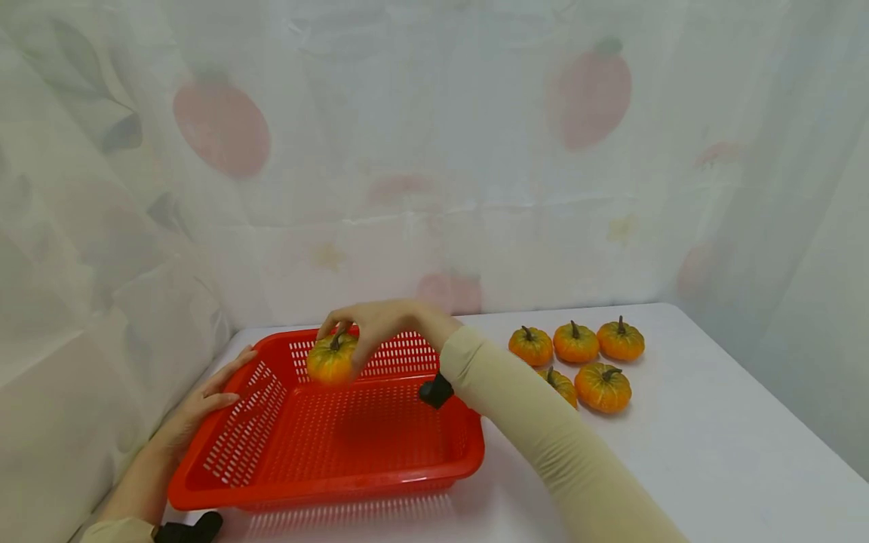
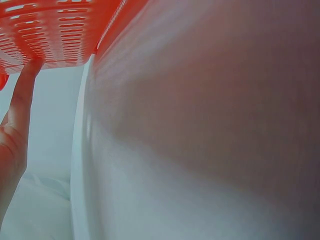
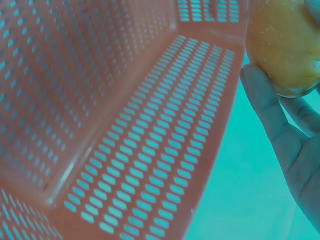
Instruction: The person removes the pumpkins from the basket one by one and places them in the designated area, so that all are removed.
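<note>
One red basket [image 1: 326, 445] at lower left, right hand [image 1: 380, 324] pinching one pumpkin [image 1: 332, 359] over it, left hand [image 1: 204, 400] flat on its rim, five pumpkins [image 1: 575, 342] at right.

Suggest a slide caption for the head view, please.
Right hand holds a small pumpkin over a red basket; left hand steadies its rim.

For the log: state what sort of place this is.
Probably a staged recording set rather than a kitchen: a white table closed in by fruit-print curtains, bearing only a red basket and small toy-like pumpkins.
</note>
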